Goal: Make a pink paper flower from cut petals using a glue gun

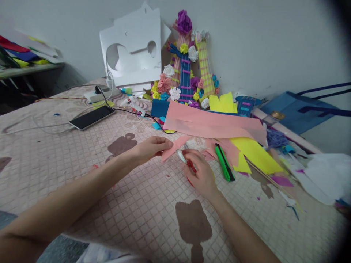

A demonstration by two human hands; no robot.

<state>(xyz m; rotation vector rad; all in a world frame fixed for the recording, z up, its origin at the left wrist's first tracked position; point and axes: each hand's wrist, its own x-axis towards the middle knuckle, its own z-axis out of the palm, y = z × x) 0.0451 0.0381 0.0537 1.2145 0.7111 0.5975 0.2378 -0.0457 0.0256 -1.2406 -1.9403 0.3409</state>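
Note:
My left hand (157, 146) pinches a small strip of pink paper (177, 145) between thumb and fingers, above the patterned tablecloth. A pair of scissors (181, 156) with red handles is in my right hand (199, 170), fingers wrapped round the handles. The scissor blades lie against the pink strip's near edge; whether they are cutting into it I cannot tell. Just beyond the hands lies a long pink paper sheet (211, 122). To the right of my right hand rests a green box cutter (225, 162), among pink scraps and a yellow paper sheet (259, 157).
At the left lies a phone (91, 117) with a cable; a power strip (100, 95) and glue gun (134, 105) are behind it. Paper-flower decorations (185, 73) and a white foam board (131, 51) lean on the wall. A blue bag (296, 109) stands at right.

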